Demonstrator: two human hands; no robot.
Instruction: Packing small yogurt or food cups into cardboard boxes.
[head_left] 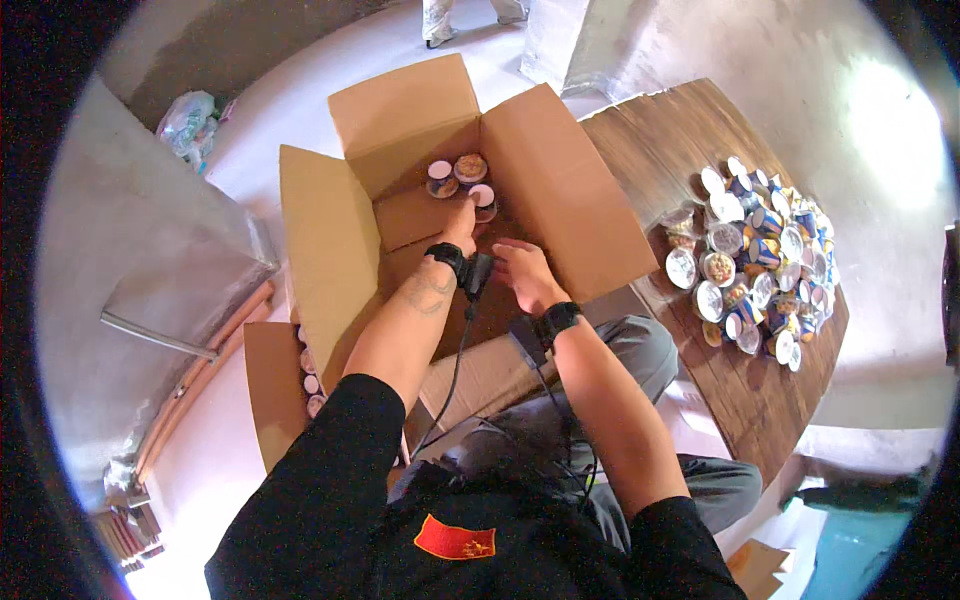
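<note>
A large open cardboard box (572,180) stands in front of me with its flaps spread. Inside, near its far wall, are a few small snack cups (470,167) with clear or white ends. My left hand (461,222) reaches deep into the box, its fingers closed at a snack cup (482,197) beside the others; the fingertips are partly hidden. To the right, also inside the box, my right hand (522,270) has its fingers stretched out and holds nothing. Both wrists wear black straps with devices and cables.
A wooden table (775,410) on the right bears a big heap of snack cups (765,255). Lower left, a second cardboard box (270,375) contains more cups. Plastic bags (188,125) lie by the wall, and another person's legs (440,20) show at the far end.
</note>
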